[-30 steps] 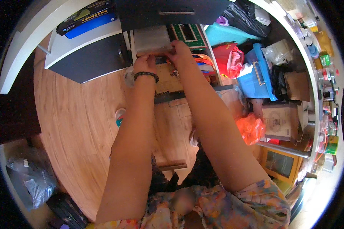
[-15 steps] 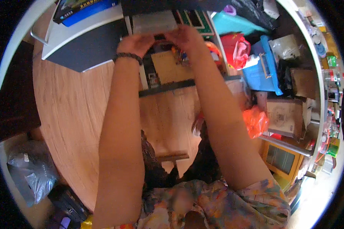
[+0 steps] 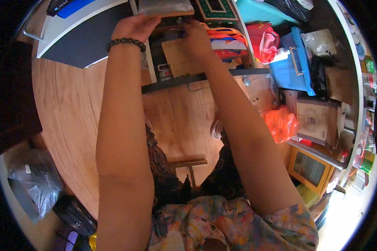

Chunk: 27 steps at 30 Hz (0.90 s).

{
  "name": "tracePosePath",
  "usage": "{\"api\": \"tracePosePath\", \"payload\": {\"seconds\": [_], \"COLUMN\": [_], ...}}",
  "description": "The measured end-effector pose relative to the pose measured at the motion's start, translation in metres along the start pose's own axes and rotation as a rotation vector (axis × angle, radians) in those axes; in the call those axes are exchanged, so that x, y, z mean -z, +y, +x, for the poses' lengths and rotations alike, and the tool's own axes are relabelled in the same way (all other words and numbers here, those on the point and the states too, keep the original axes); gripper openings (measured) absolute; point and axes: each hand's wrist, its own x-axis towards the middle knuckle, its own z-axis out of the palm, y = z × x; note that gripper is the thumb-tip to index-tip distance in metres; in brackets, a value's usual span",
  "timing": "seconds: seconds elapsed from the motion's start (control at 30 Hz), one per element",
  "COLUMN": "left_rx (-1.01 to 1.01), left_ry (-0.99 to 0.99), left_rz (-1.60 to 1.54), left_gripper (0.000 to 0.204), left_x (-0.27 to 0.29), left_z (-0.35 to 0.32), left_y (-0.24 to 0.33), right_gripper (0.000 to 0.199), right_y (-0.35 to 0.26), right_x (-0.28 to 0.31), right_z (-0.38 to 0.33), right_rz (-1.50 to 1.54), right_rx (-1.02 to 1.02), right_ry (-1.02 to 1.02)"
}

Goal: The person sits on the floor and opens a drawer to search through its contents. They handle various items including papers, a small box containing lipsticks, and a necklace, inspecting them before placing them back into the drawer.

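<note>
- Two hands reach far forward, close together at the top of the view, over an open drawer; compared with a moment ago they sit higher in the picture and the arms are stretched out further.
- Left hand (image 3: 135,26), a dark bead bracelet (image 3: 126,42) at its wrist, curls over the near edge of a flat grey packet (image 3: 165,7) and appears to be grasping it from below.
- Right hand (image 3: 194,35) is bent at the fingers just beside the left one, at the packet's underside; whether it grips the packet or only steadies it, I cannot tell.
- Packet lies at the far end of the drawer (image 3: 188,79), above a tan perforated board (image 3: 181,58) that sits inside it.
- Since a second ago the packet has drifted toward the far edge of the view, so I judge the hands to be lifting or sliding it away from the board.
- Left of the drawer stands a white desk (image 3: 77,31) with a dark grey panel; right of it lie orange and red bags (image 3: 230,39), a blue plastic bin (image 3: 291,62) and an orange bag (image 3: 280,123) on the wooden floor (image 3: 67,108).
</note>
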Motion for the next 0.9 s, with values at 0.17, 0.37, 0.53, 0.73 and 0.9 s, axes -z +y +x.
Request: {"api": "tracePosePath", "payload": {"seconds": [0.17,0.37,0.53,0.73,0.9], "left_rx": [-0.013,0.086,0.029,0.027,0.057], "left_ry": [-0.072,-0.098,-0.101,0.007,0.133], "left_rz": [0.013,-0.102,-0.110,0.027,0.058], "left_gripper": [0.035,0.039,0.039,0.027,0.025], "left_x": [-0.004,0.018,0.014,0.003,0.001], "left_z": [-0.006,0.019,0.014,-0.002,-0.007], "left_y": [0.002,0.020,0.006,-0.005,-0.025], "right_gripper": [0.051,0.048,0.044,0.040,0.044], "right_y": [-0.015,-0.020,-0.013,0.016,0.018], "right_x": [-0.003,0.005,0.008,-0.004,0.000], "right_z": [-0.002,-0.002,-0.002,0.012,0.027], "right_rz": [-0.244,-0.166,0.028,0.629,0.579], "right_rx": [0.099,0.074,-0.054,-0.420,-0.435], "right_ry": [-0.109,-0.155,-0.066,0.269,0.168]}}
